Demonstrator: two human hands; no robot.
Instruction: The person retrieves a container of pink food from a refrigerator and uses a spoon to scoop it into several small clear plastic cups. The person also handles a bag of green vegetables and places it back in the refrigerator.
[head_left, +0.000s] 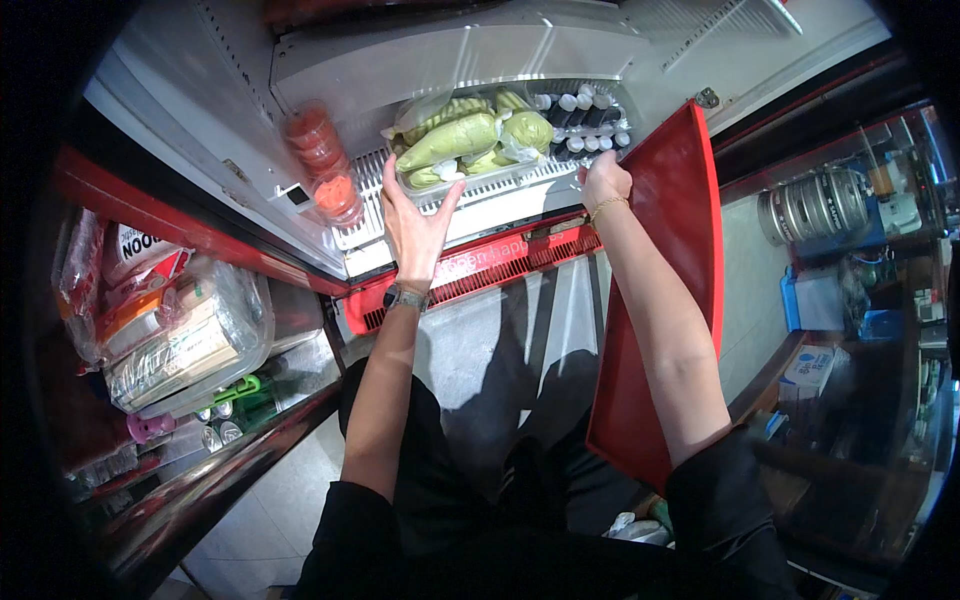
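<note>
A clear plastic container (480, 180) on the white slatted floor of a lit refrigerator holds several clear bags of pale green filling (450, 142). My left hand (416, 225) is at its front left corner, with thumb and fingers spread wide along the rim. To its right, small dark bottles with white caps (581, 112) stand in rows in a clear tray. My right hand (606, 180) is in front of these bottles, beside the red panel (667, 300). Its fingers are curled and mostly hidden, so I cannot tell whether they hold anything.
Stacked clear tubs of orange-red contents (334, 195) stand left inside the refrigerator. A red vented grille (480, 277) runs below its opening. A shelf unit at left carries a plastic bin of packages (187, 345). A metal keg (814, 206) and a cardboard box (810, 371) are at right.
</note>
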